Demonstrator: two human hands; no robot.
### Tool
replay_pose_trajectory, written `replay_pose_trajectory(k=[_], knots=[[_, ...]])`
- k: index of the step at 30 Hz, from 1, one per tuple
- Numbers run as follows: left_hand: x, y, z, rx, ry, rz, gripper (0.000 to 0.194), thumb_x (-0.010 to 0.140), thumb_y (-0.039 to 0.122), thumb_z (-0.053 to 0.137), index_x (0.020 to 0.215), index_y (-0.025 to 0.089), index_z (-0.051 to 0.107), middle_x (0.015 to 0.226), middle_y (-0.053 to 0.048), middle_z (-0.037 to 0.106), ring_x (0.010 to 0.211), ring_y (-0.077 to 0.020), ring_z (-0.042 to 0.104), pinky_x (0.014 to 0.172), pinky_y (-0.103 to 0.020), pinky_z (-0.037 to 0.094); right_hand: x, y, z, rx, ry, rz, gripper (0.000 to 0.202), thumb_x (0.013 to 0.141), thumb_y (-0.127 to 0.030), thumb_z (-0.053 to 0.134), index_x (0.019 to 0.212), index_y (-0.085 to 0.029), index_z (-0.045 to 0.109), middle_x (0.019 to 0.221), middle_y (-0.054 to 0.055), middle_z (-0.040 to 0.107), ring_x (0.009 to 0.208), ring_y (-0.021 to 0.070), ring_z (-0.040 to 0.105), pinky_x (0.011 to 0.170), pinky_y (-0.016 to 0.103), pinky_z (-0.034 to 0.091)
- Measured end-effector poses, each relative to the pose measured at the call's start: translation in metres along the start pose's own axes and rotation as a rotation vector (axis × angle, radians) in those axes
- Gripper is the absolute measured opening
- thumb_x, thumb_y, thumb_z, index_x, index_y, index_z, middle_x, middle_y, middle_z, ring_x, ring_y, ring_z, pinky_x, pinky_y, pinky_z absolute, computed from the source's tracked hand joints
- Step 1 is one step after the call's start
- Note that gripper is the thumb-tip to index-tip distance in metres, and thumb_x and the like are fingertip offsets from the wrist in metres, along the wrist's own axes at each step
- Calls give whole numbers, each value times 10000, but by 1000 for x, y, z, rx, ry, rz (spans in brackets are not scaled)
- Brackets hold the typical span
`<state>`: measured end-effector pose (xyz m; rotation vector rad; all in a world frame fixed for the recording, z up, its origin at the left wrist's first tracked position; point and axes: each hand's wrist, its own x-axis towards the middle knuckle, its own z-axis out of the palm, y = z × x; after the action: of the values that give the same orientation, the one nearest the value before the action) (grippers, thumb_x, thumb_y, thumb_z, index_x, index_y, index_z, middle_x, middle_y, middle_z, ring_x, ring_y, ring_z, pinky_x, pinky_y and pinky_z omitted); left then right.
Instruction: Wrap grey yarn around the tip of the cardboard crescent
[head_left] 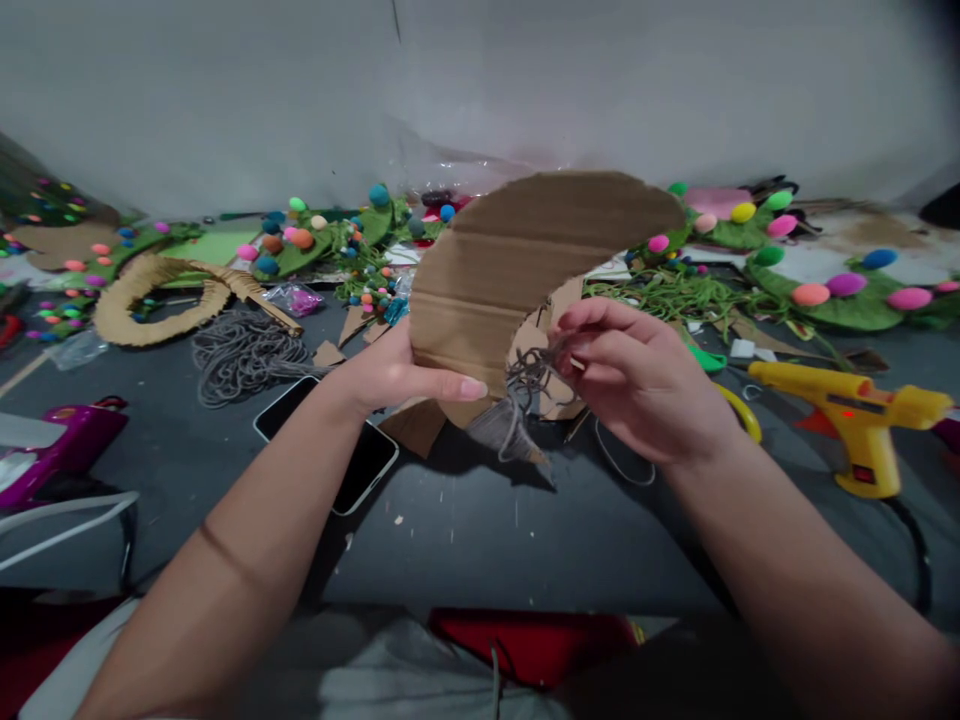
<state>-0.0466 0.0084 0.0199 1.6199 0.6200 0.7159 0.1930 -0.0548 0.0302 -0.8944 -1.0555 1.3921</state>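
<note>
Curved brown cardboard piece (495,265): matt paper face, ridged across by the corrugation, edge rough-cut. Tangled dark grey cord (531,368) beside it: soft, textile-looking, dull. Loose grey cord heap (244,355): same dull fibre look. Tan cardboard ring (124,312): matt, rough and crinkled on its inner edge. Pistol-shaped yellow tool (866,430): smooth moulded plastic, slight sheen. Black-screened phone (369,465): smooth, glassy face. Dark grey tabletop (457,545): flat, mostly matt, flecked with pale scraps; base material unclear.
</note>
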Motion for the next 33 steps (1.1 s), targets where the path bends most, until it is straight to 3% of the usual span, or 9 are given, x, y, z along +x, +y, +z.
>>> replay_pose_trajectory(k=[5,10,15,19,24,28,30,33], knots=[[0,-5,-3,-93,45,25,570,661,162,880,1190,189,671,1187,-84,742,1071,-278,699,939,-394,578,0,-5,-11,-518,-99,-182,177,798,-130,684,926,-227,760,964,34,750,867,177,683,794,320,566],[2,-6,-3,-32,101,15,517,655,185,892,1131,164,691,1138,-94,755,1032,-275,712,907,-399,596,3,-5,-17,-823,-205,-203,210,779,-92,655,878,-217,792,946,30,777,842,193,703,727,308,568],[4,-10,-1,-12,134,56,525,663,214,895,1149,180,700,1151,-95,752,1031,-288,719,898,-415,603,7,-2,-19,-803,-75,-126,90,795,-178,711,868,-191,764,841,34,767,736,178,698,669,302,559],[8,-13,2,-29,212,63,522,678,208,885,1166,182,700,1160,-95,749,1051,-287,711,917,-426,595,6,0,-17,-751,151,-341,35,840,-231,721,841,-204,698,805,20,710,704,150,637,635,287,513],[13,-14,10,-28,340,63,472,641,226,902,1075,159,728,1091,-100,759,1002,-297,713,899,-435,591,-2,3,-8,-772,27,-444,89,893,-262,677,826,-204,681,766,21,670,669,144,581,579,287,457],[17,-14,13,-70,431,-27,470,626,213,899,1056,127,729,1077,-127,753,1009,-323,711,906,-458,583,-2,6,-8,-830,120,-514,142,881,-191,656,1016,-200,700,913,43,718,766,160,645,653,301,507],[18,-14,13,-130,452,-108,488,614,187,899,1066,125,727,1101,-138,749,1020,-332,712,917,-470,582,1,8,-11,-847,150,-517,140,876,-171,646,1002,-208,695,911,43,720,763,158,653,671,306,520],[19,-13,12,-215,443,-208,496,596,152,901,1061,135,732,1115,-137,750,1010,-323,719,916,-464,587,9,9,-19,-749,200,-405,78,899,-183,620,943,-211,678,804,26,703,653,140,632,612,294,515]])
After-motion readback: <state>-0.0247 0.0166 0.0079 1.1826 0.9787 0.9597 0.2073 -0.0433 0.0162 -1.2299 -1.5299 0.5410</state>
